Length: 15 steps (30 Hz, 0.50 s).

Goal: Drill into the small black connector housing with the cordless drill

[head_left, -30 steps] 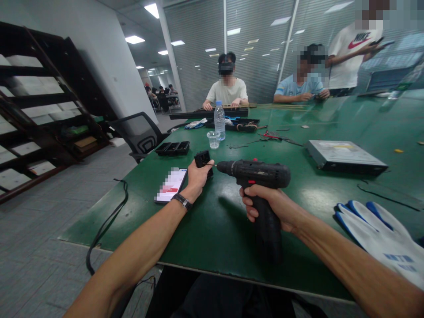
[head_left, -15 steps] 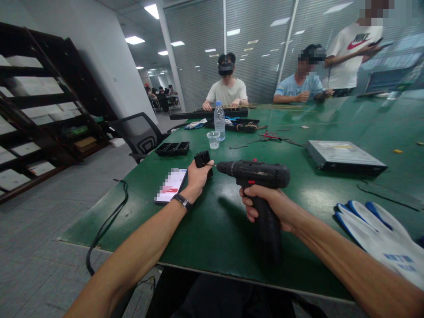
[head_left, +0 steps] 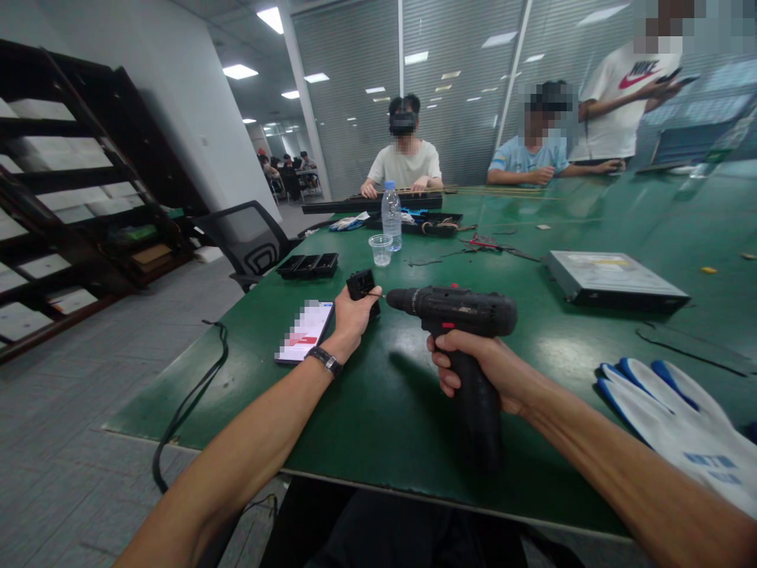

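My right hand (head_left: pixel 467 359) is wrapped round the handle of a black cordless drill (head_left: pixel 467 309), which points left across the green table. The thin bit at its chuck reaches up to a small black plastic part (head_left: pixel 361 284); whether it touches the part or my thumb's side of it I cannot tell. That part is gripped in my left hand (head_left: pixel 353 315), thumb toward the bit, the other fingers mostly hidden behind. Just left of my left hand lies a phone (head_left: pixel 304 335) with its screen lit.
Around the green table (head_left: pixel 367 426) are a black compartment tray (head_left: pixel 308 267), a plastic cup (head_left: pixel 382 251), a water bottle (head_left: pixel 391 217), a metal disc drive (head_left: pixel 615 278), red-handled pliers (head_left: pixel 488 243) and white-blue gloves (head_left: pixel 680 418). Two people sit across; another stands at the right.
My hands, the drill and the black part hold nearly the same position. Across the table, the seated person in blue has stretched one arm out to the right.
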Each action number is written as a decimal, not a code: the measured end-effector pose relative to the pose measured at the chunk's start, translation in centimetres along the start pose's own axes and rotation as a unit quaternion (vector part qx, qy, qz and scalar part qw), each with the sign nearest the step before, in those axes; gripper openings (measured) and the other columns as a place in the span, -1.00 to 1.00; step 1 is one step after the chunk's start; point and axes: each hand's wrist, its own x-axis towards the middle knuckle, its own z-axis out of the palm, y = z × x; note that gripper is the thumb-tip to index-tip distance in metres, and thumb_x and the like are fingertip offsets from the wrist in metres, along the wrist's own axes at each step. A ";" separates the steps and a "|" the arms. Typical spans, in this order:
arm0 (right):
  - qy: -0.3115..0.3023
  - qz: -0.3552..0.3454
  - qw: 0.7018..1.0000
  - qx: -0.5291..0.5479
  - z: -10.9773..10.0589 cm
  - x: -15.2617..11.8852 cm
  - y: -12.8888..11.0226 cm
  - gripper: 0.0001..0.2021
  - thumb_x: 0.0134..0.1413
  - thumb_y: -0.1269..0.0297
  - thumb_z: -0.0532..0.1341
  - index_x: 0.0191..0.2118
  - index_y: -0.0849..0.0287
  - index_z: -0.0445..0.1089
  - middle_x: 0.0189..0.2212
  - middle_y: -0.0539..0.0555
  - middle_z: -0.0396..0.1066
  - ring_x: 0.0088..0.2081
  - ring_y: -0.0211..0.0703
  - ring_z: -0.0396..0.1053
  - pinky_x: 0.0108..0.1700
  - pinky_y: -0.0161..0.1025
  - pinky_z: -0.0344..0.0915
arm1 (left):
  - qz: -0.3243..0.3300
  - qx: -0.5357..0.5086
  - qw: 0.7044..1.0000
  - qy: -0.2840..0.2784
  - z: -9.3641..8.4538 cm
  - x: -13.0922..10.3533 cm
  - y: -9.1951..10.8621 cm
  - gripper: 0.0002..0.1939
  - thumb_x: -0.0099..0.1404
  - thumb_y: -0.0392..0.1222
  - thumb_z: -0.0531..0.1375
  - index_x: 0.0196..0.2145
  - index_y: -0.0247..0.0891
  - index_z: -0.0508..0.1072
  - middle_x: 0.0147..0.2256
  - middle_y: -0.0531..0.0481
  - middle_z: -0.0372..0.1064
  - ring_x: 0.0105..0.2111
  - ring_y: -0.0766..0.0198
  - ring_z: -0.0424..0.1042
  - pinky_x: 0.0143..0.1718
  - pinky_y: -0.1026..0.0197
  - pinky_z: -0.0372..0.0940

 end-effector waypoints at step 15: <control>0.004 0.006 1.000 -0.004 -0.1 0.2 0.1 -0.81 0.00 0.23 0.44 -0.35 0.21 0.49 -0.53 -0.07 0.33 -0.59 -0.30 0.28 -0.49 -0.26 0.39 | 0.004 -0.001 1.000 -0.003 0.1 -0.1 0.2 -0.56 0.02 -0.04 0.53 -0.19 -0.28 0.59 -0.26 -0.05 0.56 -0.28 0.20 0.48 -0.14 0.16 0.38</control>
